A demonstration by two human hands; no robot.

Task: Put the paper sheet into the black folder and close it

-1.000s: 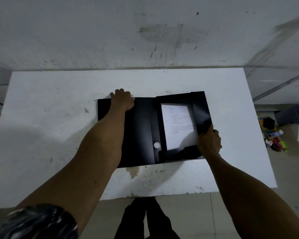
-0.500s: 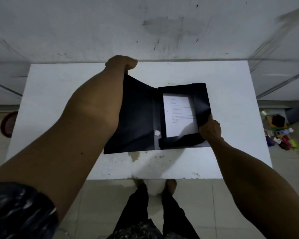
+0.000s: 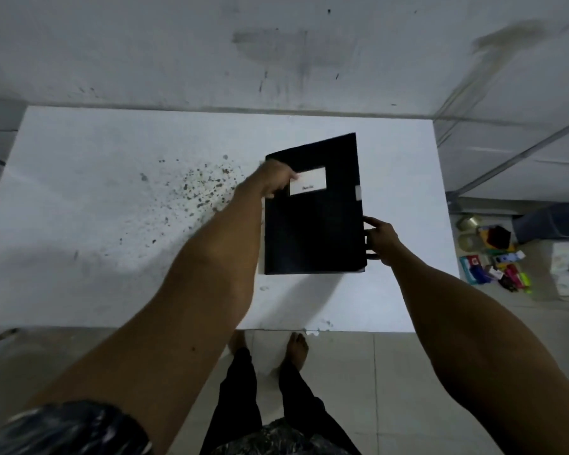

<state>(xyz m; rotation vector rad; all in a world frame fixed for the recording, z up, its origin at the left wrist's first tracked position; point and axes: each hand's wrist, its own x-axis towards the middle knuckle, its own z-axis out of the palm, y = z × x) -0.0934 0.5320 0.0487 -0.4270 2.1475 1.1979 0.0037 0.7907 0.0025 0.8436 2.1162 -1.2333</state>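
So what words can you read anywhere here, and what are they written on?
White label on the black folder: one short dark word, too blurred to read.
Packets on the floor: print too small to read.
Nothing else carries text.

I see black folder [image 3: 312, 231] w/ white label [image 3: 308, 181], white table [image 3: 112, 198] w/ brown speckles [image 3: 204, 188] at 9 o'clock of folder, grey stained wall [image 3: 276, 50], beige floor tiles [image 3: 358, 382]

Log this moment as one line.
stage: closing | black folder: cover folded over, paper hidden | left hand: on cover | right hand: at right edge
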